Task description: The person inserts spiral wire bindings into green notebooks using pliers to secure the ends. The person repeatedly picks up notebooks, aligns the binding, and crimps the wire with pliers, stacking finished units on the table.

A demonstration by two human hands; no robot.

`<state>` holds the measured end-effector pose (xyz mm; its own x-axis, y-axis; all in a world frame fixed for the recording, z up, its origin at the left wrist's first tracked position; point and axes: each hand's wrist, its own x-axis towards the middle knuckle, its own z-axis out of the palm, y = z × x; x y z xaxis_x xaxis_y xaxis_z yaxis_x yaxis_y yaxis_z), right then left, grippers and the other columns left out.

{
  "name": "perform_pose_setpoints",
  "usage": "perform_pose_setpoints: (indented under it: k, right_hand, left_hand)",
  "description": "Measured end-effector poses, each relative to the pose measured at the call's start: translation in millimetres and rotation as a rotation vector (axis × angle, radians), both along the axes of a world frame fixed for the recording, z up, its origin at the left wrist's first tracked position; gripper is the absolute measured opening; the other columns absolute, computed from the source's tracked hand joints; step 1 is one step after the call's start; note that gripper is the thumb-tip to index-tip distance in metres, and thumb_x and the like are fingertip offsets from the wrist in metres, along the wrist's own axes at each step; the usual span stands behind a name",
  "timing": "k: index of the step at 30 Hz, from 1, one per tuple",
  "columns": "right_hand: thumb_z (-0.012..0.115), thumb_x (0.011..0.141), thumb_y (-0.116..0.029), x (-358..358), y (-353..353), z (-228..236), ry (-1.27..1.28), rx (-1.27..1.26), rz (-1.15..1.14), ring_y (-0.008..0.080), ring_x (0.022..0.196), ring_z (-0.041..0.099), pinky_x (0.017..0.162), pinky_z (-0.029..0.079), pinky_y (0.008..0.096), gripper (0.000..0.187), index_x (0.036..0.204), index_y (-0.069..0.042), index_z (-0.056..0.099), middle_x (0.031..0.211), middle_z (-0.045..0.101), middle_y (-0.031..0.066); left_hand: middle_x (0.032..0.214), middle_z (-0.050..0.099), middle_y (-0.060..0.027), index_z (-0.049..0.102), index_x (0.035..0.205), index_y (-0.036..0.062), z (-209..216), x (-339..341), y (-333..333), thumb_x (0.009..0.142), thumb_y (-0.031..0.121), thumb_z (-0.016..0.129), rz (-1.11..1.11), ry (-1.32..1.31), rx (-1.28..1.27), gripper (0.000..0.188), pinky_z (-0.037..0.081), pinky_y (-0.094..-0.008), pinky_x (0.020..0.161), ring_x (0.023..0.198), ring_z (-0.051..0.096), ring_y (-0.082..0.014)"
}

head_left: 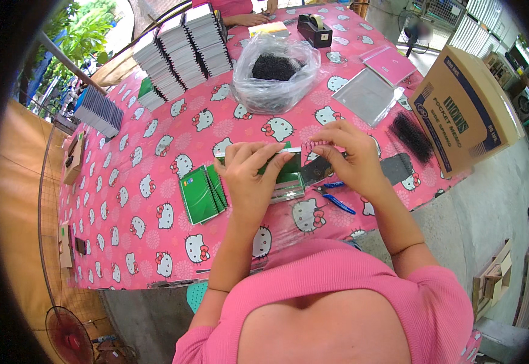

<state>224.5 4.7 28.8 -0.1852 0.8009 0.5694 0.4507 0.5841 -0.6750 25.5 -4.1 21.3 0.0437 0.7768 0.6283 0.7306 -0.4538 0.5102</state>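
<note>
My left hand point(247, 173) grips a small green-covered notepad point(290, 176), its thumb and fingers closed over the upper edge. At the pad's right end is my right hand point(355, 161), its thumb and fingertips pinched together; what they hold is too small to make out. Just left of my left hand lie spiral-bound green notebooks point(202, 195), overlapping. Under my right wrist, blue-handled cutting pliers point(338, 202) rest on the table. A dark flat strip point(396, 168) shows beyond my right forearm.
Black spiral coils point(411, 137) lie beside a cardboard box point(464, 112) on the right. Ahead are a plastic bag point(276, 91) of black coils, a tape dispenser point(314, 31) and tall notebook stacks point(182, 54). Another person's hand point(249, 19) rests at the far edge.
</note>
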Motion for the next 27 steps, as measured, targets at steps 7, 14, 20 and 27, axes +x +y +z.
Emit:
perform_pose_setpoints:
  k: [7,14,20,27]
  right_hand:
    - [0.068,0.077,0.0,0.7,3.7,8.4,-0.114,0.022,0.116,0.0207,0.086,0.062,0.074,0.049,0.0313,0.02,0.096,-0.002,0.065,0.089,0.064,0.01]
    - [0.064,0.083,-0.005,-11.5,2.6,19.8,0.033,-0.409,0.135,0.0237,0.08,0.06,0.068,0.048,0.0325,0.013,0.096,-0.002,0.061,0.086,0.059,0.0095]
    - [0.063,0.085,-0.013,-19.8,3.9,-1.1,-0.249,0.001,0.046,0.03,0.078,0.06,0.062,0.048,0.0388,0.016,0.098,-0.005,0.059,0.088,0.057,0.0106]
    - [0.065,0.083,-0.014,-32.0,2.5,6.9,-0.242,0.045,-0.029,0.0318,0.079,0.059,0.064,0.048,0.0405,0.016,0.096,-0.005,0.059,0.087,0.056,0.0116]
  left_hand:
    - [0.082,0.067,0.0012,0.076,0.088,0.0122,-4.7,1.3,0.3,0.073,0.026,0.079,0.016,-0.014,0.043,0.02,0.035,-0.0338,0.082,0.088,0.056,-0.0162]
    - [0.086,0.067,0.0022,0.076,0.092,0.0147,-4.4,0.0,-2.2,0.072,0.025,0.079,0.026,0.021,0.01,0.023,0.032,-0.0368,0.086,0.09,0.056,-0.0159]
    - [0.088,0.067,0.0034,0.075,0.096,0.0174,-5.3,-3.1,-3.0,0.072,0.025,0.079,0.018,0.054,-0.01,0.026,0.03,-0.0381,0.087,0.09,0.056,-0.0153]
    - [0.089,0.066,0.0045,0.074,0.096,0.0206,-8.3,-3.9,-2.1,0.072,0.022,0.077,0.009,0.026,-0.016,0.024,0.027,-0.046,0.089,0.09,0.055,-0.0154]
